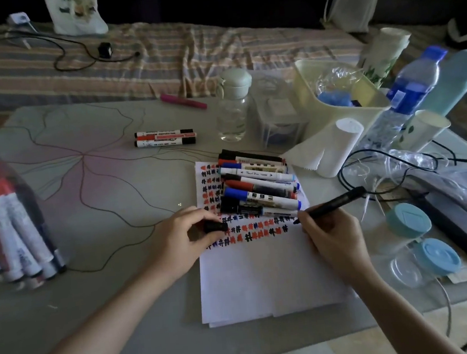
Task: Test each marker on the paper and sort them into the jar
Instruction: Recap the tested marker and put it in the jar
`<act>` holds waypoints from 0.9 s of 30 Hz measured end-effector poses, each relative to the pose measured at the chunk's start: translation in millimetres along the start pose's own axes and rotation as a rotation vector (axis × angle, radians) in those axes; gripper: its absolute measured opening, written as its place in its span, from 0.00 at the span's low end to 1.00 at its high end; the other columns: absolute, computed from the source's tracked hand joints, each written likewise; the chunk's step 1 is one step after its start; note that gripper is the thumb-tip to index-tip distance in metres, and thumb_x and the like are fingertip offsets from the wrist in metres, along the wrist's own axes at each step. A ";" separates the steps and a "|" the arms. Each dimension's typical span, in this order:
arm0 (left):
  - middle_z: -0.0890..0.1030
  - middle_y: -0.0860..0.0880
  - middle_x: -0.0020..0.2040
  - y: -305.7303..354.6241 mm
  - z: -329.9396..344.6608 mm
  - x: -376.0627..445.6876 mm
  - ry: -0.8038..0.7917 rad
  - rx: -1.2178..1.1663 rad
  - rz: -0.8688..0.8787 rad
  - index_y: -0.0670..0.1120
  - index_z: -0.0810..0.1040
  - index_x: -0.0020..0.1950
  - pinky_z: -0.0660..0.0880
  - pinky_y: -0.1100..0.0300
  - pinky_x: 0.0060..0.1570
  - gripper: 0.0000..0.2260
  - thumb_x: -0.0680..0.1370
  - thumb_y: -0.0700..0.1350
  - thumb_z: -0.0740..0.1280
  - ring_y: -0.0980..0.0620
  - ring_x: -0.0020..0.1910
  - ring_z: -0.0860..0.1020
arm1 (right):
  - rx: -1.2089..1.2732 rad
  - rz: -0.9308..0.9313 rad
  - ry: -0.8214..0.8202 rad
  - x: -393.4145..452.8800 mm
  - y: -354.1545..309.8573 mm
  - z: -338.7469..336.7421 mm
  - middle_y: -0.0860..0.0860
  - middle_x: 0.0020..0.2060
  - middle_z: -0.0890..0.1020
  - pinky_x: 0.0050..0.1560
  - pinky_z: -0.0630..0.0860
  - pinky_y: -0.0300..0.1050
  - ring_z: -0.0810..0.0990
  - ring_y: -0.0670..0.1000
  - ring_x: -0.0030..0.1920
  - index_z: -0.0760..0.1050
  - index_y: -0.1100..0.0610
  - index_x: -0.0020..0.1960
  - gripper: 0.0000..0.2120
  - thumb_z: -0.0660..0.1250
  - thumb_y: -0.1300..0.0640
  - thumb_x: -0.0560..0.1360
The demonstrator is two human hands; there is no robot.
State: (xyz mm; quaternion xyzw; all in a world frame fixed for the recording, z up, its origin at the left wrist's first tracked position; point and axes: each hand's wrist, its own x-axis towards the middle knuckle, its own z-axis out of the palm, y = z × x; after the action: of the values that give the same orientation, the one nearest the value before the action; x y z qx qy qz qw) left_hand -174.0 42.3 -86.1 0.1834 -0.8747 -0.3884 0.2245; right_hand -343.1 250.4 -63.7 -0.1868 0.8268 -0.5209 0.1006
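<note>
Head view, black marker [333, 203] in right hand [334, 240], cap [215, 226] in left hand [188, 235]

open tabletop [109, 193] leftward, marker pile [258, 186] blocking paper's [264, 281] top

a grey table [110, 300] carries white paper [267, 281] at centre, a clear jar [10, 224] at nine o'clock, three markers [165, 138] at twelve, a cream bin [341, 102] at two.
</note>
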 end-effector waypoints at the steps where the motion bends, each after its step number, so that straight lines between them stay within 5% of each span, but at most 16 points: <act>1: 0.81 0.60 0.44 -0.9 0.5 0.9 0.005 -0.014 0.000 0.52 0.83 0.50 0.78 0.52 0.47 0.14 0.68 0.57 0.72 0.57 0.46 0.79 | -0.015 -0.014 0.022 -1.8 2.1 0.7 0.52 0.26 0.82 0.26 0.72 0.37 0.75 0.43 0.23 0.81 0.57 0.39 0.09 0.72 0.52 0.74; 10: 0.82 0.56 0.43 -0.8 0.8 2.2 0.009 -0.046 -0.004 0.50 0.84 0.49 0.76 0.58 0.46 0.14 0.67 0.55 0.73 0.55 0.45 0.80 | -0.127 -0.066 0.061 -0.2 11.2 2.5 0.43 0.30 0.83 0.30 0.71 0.34 0.80 0.39 0.34 0.84 0.51 0.42 0.06 0.73 0.48 0.72; 20: 0.82 0.56 0.43 -3.8 3.4 2.5 0.027 -0.054 0.001 0.50 0.84 0.48 0.73 0.69 0.43 0.12 0.67 0.51 0.75 0.55 0.45 0.80 | -0.141 -0.124 0.061 1.7 18.1 3.7 0.44 0.27 0.81 0.30 0.69 0.31 0.77 0.38 0.29 0.84 0.52 0.42 0.07 0.73 0.49 0.73; 27: 0.82 0.56 0.43 -3.8 4.3 2.8 0.039 -0.063 0.014 0.50 0.84 0.48 0.73 0.70 0.42 0.12 0.67 0.51 0.75 0.55 0.44 0.80 | -0.115 -0.112 0.038 1.9 20.5 5.4 0.55 0.31 0.83 0.36 0.74 0.47 0.80 0.55 0.37 0.83 0.53 0.41 0.08 0.73 0.49 0.72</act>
State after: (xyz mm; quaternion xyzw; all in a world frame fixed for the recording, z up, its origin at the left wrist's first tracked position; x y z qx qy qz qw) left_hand -178.1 41.1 -90.9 0.1775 -0.8587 -0.4107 0.2498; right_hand -347.0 253.0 -84.4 -0.2283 0.8453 -0.4809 0.0449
